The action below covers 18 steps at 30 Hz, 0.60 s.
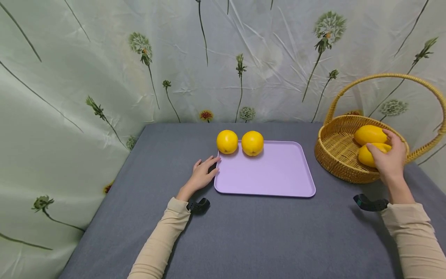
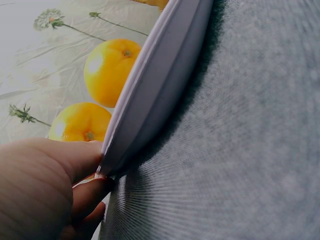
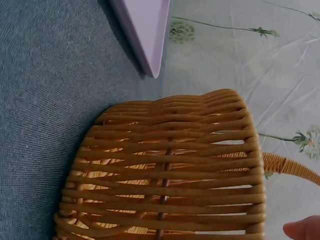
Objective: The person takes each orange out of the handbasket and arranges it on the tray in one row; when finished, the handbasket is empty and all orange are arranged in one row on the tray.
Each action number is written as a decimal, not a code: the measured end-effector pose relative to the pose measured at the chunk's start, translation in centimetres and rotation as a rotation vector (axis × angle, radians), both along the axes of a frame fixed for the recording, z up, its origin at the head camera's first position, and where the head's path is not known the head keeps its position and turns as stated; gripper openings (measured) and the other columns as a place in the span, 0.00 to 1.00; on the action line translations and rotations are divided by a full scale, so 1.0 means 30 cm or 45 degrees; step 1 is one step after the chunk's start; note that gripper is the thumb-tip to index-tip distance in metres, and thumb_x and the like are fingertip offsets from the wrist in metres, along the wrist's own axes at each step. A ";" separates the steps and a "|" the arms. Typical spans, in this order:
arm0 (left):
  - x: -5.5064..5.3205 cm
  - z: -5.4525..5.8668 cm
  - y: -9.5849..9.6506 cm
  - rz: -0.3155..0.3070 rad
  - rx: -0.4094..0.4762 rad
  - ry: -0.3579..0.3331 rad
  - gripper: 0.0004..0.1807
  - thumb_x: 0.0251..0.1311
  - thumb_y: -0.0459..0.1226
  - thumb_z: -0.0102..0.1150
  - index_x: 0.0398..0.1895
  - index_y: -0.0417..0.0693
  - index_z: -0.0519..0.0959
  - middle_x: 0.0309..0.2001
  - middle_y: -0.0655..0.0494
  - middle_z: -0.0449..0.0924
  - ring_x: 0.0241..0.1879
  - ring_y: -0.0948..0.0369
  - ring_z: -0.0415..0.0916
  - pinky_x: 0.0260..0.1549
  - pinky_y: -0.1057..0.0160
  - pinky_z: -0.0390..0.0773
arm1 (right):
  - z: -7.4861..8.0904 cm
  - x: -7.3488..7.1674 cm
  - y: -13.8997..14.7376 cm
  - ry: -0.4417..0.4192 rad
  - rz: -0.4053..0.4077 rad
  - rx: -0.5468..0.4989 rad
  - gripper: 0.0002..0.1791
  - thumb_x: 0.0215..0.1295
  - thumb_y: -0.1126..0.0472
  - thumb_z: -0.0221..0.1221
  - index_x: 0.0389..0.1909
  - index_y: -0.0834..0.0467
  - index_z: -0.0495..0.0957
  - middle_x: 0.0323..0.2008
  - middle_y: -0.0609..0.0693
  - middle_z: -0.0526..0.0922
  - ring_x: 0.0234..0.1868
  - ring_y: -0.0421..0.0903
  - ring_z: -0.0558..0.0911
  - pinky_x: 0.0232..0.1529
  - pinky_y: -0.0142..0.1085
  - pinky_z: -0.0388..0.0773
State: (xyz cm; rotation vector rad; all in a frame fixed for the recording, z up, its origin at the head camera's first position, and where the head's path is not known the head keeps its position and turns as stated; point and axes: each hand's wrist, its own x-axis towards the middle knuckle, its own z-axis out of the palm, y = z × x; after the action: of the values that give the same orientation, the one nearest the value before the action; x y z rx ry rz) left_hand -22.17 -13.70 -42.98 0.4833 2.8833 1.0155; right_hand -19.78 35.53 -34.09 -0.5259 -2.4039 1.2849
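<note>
At the left edge of a lilac tray (image 1: 271, 170), my left hand (image 1: 201, 175) rests with fingers spread, thumb and fingertips right at the rim. The left wrist view shows its thumb (image 2: 85, 157) against that rim. Two round oranges (image 1: 227, 142) (image 1: 252, 143) sit side by side along the tray's back left. My right hand (image 1: 393, 157) reaches into a wicker basket (image 1: 339, 164), thumb and forefinger spread over the nearer of two orange-coloured fruits (image 1: 369, 158). The farther fruit (image 1: 367, 134) lies just behind it. In the right wrist view only a thumb tip (image 3: 304, 229) shows, above the basket's rim.
The basket's tall arched handle (image 1: 386, 75) rises behind and right of my right hand. A dark grey cloth (image 1: 265, 232) covers the table. A floral curtain (image 1: 195, 77) hangs along the back and left. The tray's right side faces the basket across a narrow strip of cloth.
</note>
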 end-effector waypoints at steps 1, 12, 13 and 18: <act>0.000 0.000 0.000 -0.001 -0.001 0.003 0.26 0.67 0.41 0.47 0.67 0.46 0.65 0.68 0.49 0.65 0.73 0.51 0.54 0.70 0.40 0.38 | -0.001 -0.002 0.002 -0.014 -0.027 0.006 0.35 0.65 0.54 0.49 0.72 0.46 0.51 0.72 0.55 0.49 0.70 0.51 0.51 0.67 0.41 0.53; -0.004 -0.004 0.002 0.005 -0.003 -0.013 0.26 0.67 0.42 0.47 0.67 0.46 0.65 0.68 0.49 0.65 0.73 0.52 0.53 0.70 0.41 0.37 | -0.019 -0.026 0.041 -0.112 0.031 0.161 0.41 0.62 0.56 0.47 0.73 0.64 0.42 0.69 0.72 0.46 0.67 0.69 0.49 0.61 0.60 0.51; -0.004 -0.003 0.001 0.004 0.001 -0.011 0.26 0.67 0.42 0.47 0.67 0.46 0.65 0.68 0.49 0.65 0.73 0.52 0.53 0.70 0.41 0.37 | -0.019 -0.031 0.047 -0.131 0.058 0.171 0.41 0.62 0.55 0.46 0.73 0.65 0.41 0.69 0.73 0.45 0.67 0.70 0.49 0.60 0.61 0.52; -0.006 0.000 -0.001 -0.006 0.006 -0.013 0.26 0.67 0.41 0.47 0.67 0.45 0.65 0.68 0.49 0.65 0.73 0.51 0.53 0.70 0.41 0.37 | -0.020 -0.048 0.086 -0.198 0.162 0.235 0.42 0.64 0.54 0.46 0.71 0.71 0.40 0.67 0.78 0.43 0.66 0.74 0.48 0.59 0.63 0.53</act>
State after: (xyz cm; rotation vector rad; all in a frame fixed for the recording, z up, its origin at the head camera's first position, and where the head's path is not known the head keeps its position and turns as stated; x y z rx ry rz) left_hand -22.37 -13.72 -42.99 0.4837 2.8702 1.0208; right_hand -21.22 38.11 -34.69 -0.4403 -2.6907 1.0917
